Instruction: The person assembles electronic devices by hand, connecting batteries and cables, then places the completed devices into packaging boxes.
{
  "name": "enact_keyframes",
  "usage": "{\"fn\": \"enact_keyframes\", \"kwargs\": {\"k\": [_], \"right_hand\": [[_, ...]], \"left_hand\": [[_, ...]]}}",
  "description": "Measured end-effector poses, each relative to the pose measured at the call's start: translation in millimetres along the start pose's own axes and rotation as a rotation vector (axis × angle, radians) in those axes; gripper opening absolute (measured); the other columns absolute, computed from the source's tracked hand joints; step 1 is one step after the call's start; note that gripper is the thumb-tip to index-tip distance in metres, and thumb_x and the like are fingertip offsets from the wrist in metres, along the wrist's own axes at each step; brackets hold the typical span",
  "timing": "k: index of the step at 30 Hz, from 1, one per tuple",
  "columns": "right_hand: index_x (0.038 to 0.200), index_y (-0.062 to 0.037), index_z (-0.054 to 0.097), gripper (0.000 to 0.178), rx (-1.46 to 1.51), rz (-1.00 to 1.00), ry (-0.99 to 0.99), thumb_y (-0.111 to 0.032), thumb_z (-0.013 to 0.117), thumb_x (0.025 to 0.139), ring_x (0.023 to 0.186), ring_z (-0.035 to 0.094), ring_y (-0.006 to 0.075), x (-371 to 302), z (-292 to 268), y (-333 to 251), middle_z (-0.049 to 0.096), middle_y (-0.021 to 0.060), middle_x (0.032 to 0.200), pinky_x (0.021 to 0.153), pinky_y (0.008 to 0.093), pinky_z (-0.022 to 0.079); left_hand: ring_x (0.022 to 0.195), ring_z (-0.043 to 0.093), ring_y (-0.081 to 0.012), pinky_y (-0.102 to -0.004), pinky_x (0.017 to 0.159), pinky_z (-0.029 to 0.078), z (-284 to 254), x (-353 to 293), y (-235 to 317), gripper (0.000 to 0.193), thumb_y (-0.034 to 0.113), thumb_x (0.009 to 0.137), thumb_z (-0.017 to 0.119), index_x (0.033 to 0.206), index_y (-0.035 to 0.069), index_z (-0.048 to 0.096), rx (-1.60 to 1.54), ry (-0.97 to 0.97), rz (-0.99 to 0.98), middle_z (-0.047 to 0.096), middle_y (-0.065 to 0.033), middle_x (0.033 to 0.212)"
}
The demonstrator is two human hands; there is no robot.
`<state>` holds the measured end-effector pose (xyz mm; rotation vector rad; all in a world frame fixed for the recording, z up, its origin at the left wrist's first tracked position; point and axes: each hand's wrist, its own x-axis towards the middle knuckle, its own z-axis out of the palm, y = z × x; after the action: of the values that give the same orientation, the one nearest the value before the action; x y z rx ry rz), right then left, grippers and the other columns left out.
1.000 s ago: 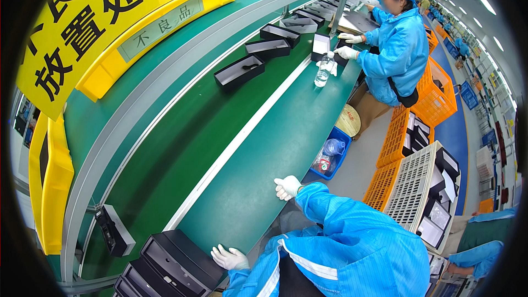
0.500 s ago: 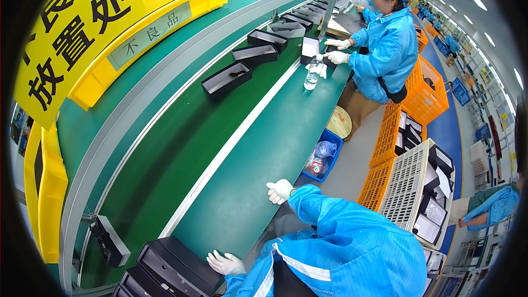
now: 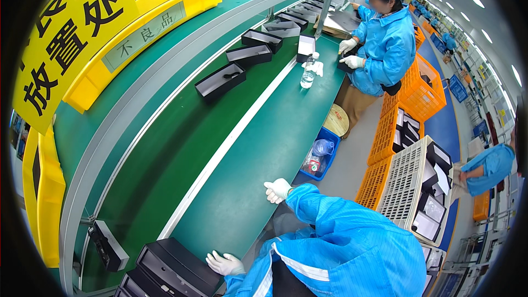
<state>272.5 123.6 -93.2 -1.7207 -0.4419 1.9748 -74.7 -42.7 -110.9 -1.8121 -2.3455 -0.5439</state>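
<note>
My left hand (image 3: 225,264), in a white glove, lies on the green worktop (image 3: 250,159) with its fingers stretched out. Right beside it is a stack of black boxes (image 3: 179,267). Farther along the worktop's near edge rests my right hand (image 3: 278,191), also gloved, its fingers curled into a loose fist with nothing visible in them. Black open boxes stand on the green conveyor belt (image 3: 165,148) beyond the white rail; the nearest open box (image 3: 220,81) has a small dark item inside.
A co-worker (image 3: 382,38) in blue handles a black box at the far end, near a clear bottle (image 3: 308,71). A blue bin (image 3: 330,157) and a round stool (image 3: 336,122) stand below the edge. Orange crates (image 3: 375,181) line the right; a yellow tray (image 3: 82,96) is left.
The co-worker's gloved hands have drawn back from the white-lined box, with a black box now in them. Both my hands stay where they were. A person at the far right has shifted.
</note>
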Motion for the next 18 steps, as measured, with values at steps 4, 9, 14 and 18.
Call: {"fn": "enact_keyframes", "kwargs": {"k": [4,9,14,18], "right_hand": [[0.071,-0.0090,0.057,0.045,-0.003,-0.010,0.035,-0.044,0.049,0.097,0.048,0.056,0.0158,-0.6,-0.1,1.2,0.061,0.0066,0.064,0.042,0.0280,0.043],[0.073,-0.0074,0.059,0.045,-0.037,-0.022,0.063,-0.045,0.050,0.097,0.049,0.059,0.0177,-4.0,3.4,-0.5,0.064,0.0089,0.067,0.043,0.0289,0.045],[0.077,-0.0060,0.061,0.046,-0.034,-0.021,0.017,-0.046,0.050,0.096,0.052,0.061,0.0189,0.7,-1.5,1.6,0.067,0.0106,0.071,0.046,0.0301,0.048],[0.080,-0.0051,0.061,0.045,-0.052,-0.019,0.055,-0.046,0.051,0.096,0.054,0.062,0.0192,1.0,1.2,0.7,0.067,0.0111,0.072,0.046,0.0312,0.049]], "left_hand": [[0.129,0.038,-0.0427,-0.0547,0.107,0.032,0.1,1.3,1.0,0.047,0.017,0.084,0.052,0.126,-0.002,0.046,-0.008,-0.005,0.005,0.044,-0.0236,0.134],[0.129,0.038,-0.0428,-0.0547,0.107,0.032,0.2,2.0,0.7,0.047,0.018,0.084,0.052,0.126,-0.003,0.046,-0.009,-0.007,0.006,0.044,-0.0239,0.134],[0.129,0.038,-0.0431,-0.0547,0.107,0.032,-1.1,3.7,2.8,0.047,0.017,0.084,0.053,0.126,-0.003,0.047,-0.022,-0.008,0.007,0.044,-0.0242,0.134],[0.128,0.039,-0.0432,-0.0548,0.106,0.032,1.0,2.1,0.0,0.047,0.016,0.084,0.053,0.126,-0.002,0.047,-0.022,0.001,0.006,0.044,-0.0240,0.133]]}}
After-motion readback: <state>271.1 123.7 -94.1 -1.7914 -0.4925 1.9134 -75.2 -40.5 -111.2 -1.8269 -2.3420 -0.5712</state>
